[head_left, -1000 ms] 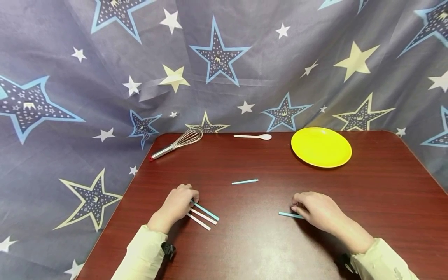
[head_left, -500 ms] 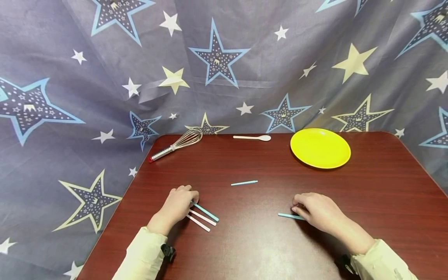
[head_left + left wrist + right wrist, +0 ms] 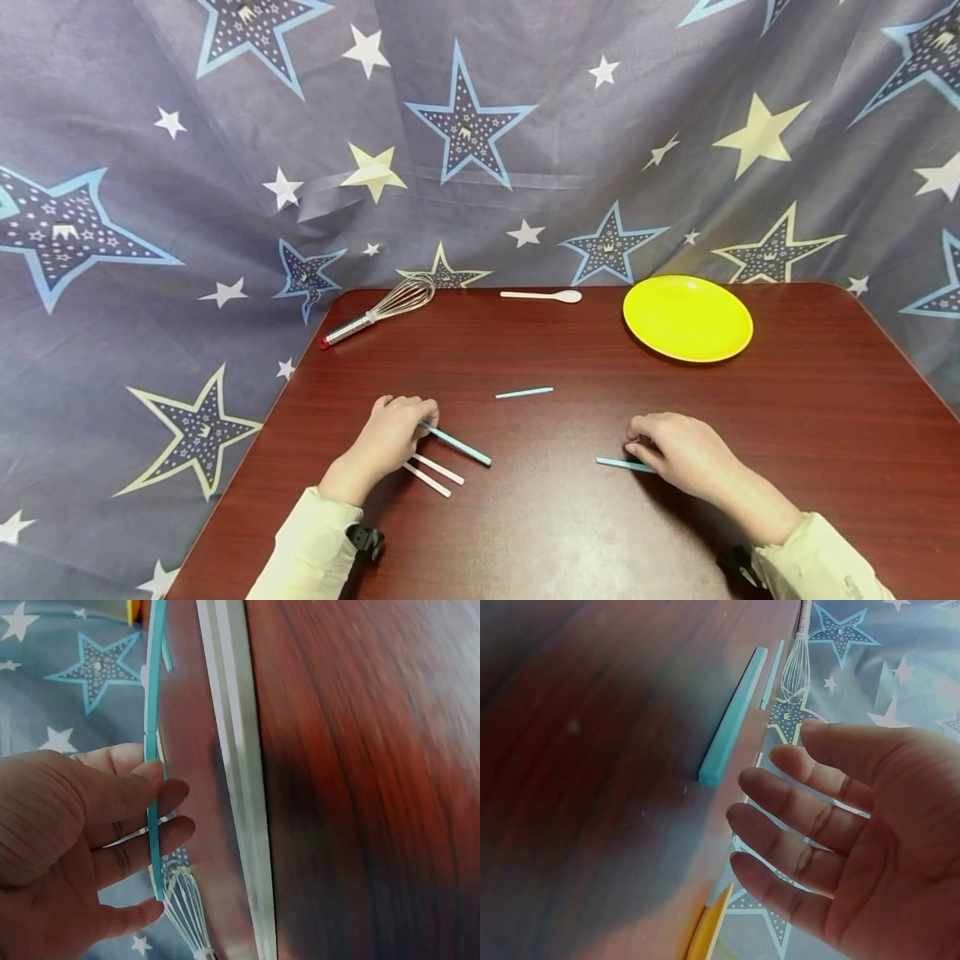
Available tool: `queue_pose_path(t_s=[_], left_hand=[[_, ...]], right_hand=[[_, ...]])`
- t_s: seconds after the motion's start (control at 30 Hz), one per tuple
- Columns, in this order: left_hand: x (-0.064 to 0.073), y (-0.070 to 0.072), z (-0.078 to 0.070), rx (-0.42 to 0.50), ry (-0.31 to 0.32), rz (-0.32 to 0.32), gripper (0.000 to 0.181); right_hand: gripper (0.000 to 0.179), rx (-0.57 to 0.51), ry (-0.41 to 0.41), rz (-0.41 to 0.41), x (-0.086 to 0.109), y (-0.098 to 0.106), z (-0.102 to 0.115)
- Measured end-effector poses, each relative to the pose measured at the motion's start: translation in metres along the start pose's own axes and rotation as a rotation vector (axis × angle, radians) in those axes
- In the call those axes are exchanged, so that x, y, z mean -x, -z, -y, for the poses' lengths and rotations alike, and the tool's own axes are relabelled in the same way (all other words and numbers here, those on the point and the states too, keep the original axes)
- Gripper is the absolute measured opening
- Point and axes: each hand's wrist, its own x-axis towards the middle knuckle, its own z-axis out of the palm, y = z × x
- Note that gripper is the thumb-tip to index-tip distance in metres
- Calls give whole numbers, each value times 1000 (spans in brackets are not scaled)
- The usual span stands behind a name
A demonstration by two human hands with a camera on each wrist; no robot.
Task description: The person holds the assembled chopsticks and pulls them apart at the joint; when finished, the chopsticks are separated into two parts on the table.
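Observation:
My left hand (image 3: pixel 390 437) pinches a slim light-blue stick (image 3: pixel 461 445) between thumb and fingers. In the left wrist view, this blue stick (image 3: pixel 154 697) is raised off the table and runs along the fingers. Two white sticks (image 3: pixel 435 469) lie side by side beneath that hand, partly hidden by it in the head view. On the right, another light-blue stick (image 3: pixel 622 463) rests on the table close to my right hand (image 3: pixel 686 450). The right wrist view has this hand (image 3: pixel 840 817) with loosely bent fingers, apart from the blue stick (image 3: pixel 731 724) and holding nothing.
A thinner light-blue stick (image 3: pixel 524 392) lies mid-table. Along the far edge are a wire whisk (image 3: pixel 378 308), a white spoon (image 3: pixel 542 295) and a yellow plate (image 3: pixel 687 319). Behind the brown table (image 3: pixel 547 525) hangs a star-patterned cloth (image 3: pixel 540 108).
The left hand has lifted the light-blue stick from beside the white sticks and shifted slightly right with it. The right hand has stayed in place.

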Motion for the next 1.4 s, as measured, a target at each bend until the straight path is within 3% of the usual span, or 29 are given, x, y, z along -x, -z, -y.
queue_pose_path(t_s=[0.1, 0.23, 0.47, 0.7, 0.93, 1.4], left_hand=[[-3, -2, -6, 81, -9, 8, 31], [-9, -7, -15, 169, -74, -26, 28], [-20, -15, -39, 256, -113, -35, 21], [-30, -21, -66, 257, -144, -6, 14], [-37, -28, -89, 220, -169, 2, 10], [-50, -36, -124, 178, -225, -88, 6]], right_hand=[[16, 0, 4, -10, 0, -1, 0], [16, 2, 13, -22, -1, 0, 1], [16, 6, 12, -28, -2, 0, 4], [18, 10, 35, -83, -5, 0, 8], [8, -43, 80, -142, -10, 1, 14], [12, -209, 145, -51, -15, -4, 29]])
